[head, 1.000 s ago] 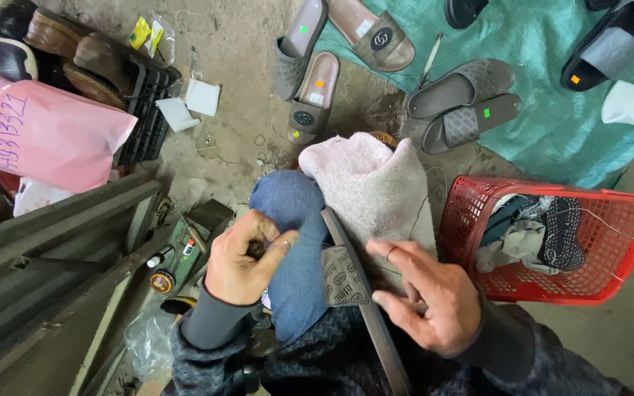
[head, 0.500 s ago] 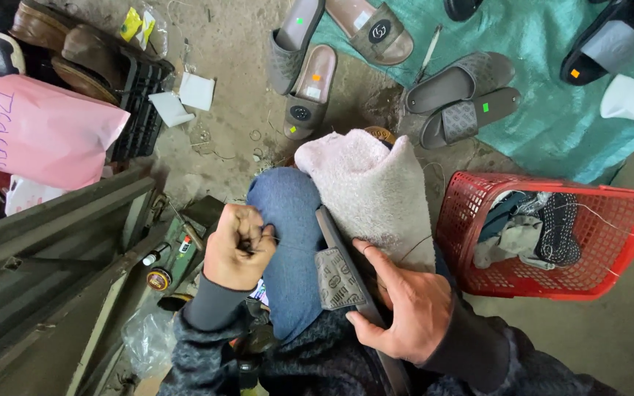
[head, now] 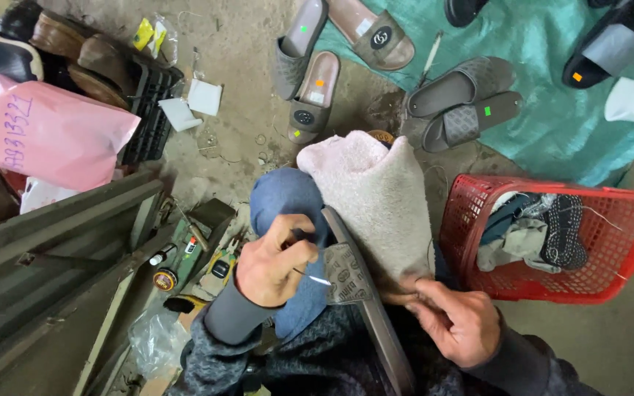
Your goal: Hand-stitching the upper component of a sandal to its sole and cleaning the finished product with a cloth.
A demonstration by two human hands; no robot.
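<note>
Left-hand fingers (head: pixel 288 233) curled tight around a thin needle-like tool (head: pixel 315 278), its pale tip poking out just below the fist of the left hand (head: pixel 271 264) and touching the patterned grey strap of a slipper (head: pixel 346 273). Right-hand fingers (head: pixel 421 296) pressed together, pinching the far edge of that same strap where it meets the pink towel (head: pixel 376 194); right hand (head: pixel 455 323) low and to the right of the slipper, palm turned up. Slipper lying lengthwise across the lap between both hands, sole edge dark, running from beside the left fist down toward the body. Blue denim knee (head: pixel 288 202) just behind the left fist, towel draped over the other knee right beside it.

Out past the right hand, a red plastic basket (head: pixel 629 253) with crumpled cloths inside. Beyond the towel, grey slippers (head: pixel 464 103) on the edge of a teal tarp (head: pixel 544 132), two more grey slippers (head: pixel 310 70) on bare concrete floor (head: pixel 243 125). Left of the left fist, small bottles and tins (head: pixel 166 268) beside a grey metal frame (head: pixel 53 242); farther off, a pink plastic bag (head: pixel 49 132) and brown shoes (head: pixel 89 55) on a black crate.
</note>
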